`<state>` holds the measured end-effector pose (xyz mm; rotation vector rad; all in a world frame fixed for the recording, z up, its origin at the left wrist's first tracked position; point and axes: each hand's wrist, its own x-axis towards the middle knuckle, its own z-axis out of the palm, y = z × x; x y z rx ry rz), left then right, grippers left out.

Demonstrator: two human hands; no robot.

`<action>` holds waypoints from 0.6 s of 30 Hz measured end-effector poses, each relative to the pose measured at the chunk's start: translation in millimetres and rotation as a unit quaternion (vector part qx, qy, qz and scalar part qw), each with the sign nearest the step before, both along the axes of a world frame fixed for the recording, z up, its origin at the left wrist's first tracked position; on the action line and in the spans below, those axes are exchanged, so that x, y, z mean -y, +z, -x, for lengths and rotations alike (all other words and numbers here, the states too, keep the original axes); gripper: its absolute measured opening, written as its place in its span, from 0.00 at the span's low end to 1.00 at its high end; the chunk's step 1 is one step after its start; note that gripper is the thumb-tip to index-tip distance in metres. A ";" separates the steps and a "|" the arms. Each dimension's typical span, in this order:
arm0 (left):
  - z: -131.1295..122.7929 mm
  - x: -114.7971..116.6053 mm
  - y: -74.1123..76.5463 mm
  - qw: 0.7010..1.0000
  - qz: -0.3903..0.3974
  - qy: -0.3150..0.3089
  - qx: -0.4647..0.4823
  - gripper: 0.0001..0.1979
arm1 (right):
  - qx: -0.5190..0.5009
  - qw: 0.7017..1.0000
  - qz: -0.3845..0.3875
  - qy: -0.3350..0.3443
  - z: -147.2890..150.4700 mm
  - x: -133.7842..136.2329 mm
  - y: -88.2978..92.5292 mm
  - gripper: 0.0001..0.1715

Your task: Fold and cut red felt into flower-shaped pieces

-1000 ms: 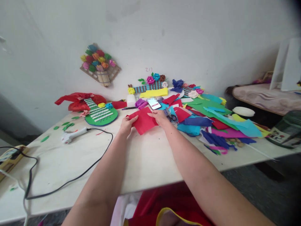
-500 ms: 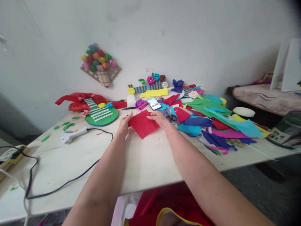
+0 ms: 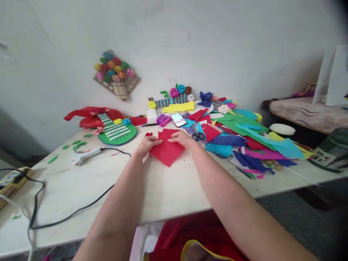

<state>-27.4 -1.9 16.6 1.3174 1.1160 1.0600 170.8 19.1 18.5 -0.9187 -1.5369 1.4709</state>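
Observation:
A sheet of red crepe paper (image 3: 169,154) is held between both hands above the middle of the table. My left hand (image 3: 148,144) pinches it near its left side, thumb on top. From the right, my right hand (image 3: 181,139) pinches the upper part in the same way, the two thumbs close together. The paper's lower corner points toward me. Behind my left fingers a small red bit sticks out; I cannot tell whether it belongs to the sheet. Scissors (image 3: 198,136) lie just right of my right hand, and a lit phone (image 3: 178,120) lies beyond the paper.
A white glue gun (image 3: 86,156) with a black cord lies at left, near a green guitar-shaped craft (image 3: 117,133) and green paper leaves (image 3: 78,146). Colourful paper scraps (image 3: 239,141) cover the right side, with a glass jar (image 3: 333,152) at the edge. A power strip (image 3: 15,185) sits at far left.
My left hand has moved right along the paper, bringing the thumbs closer together. The sheet has shifted slightly toward me and its lower corner hangs nearer.

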 end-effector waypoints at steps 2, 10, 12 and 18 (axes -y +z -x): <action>-0.6 0.2 -0.5 1.000 -0.002 -0.001 -0.002 0.14 | 0.000 1.000 0.001 0.002 0.3 0.4 0.5 0.15; -4.0 4.3 1.5 1.000 0.012 0.001 0.022 0.14 | -0.017 0.999 0.025 -0.027 1.6 -2.5 -1.9 0.12; -4.1 5.0 1.9 0.999 0.019 -0.005 0.033 0.14 | -0.023 0.999 0.030 -0.034 1.8 -3.4 -2.4 0.11; -2.7 3.7 -1.4 0.998 0.018 -0.005 0.053 0.14 | -0.043 0.998 0.035 -0.030 0.6 -2.9 -2.9 0.11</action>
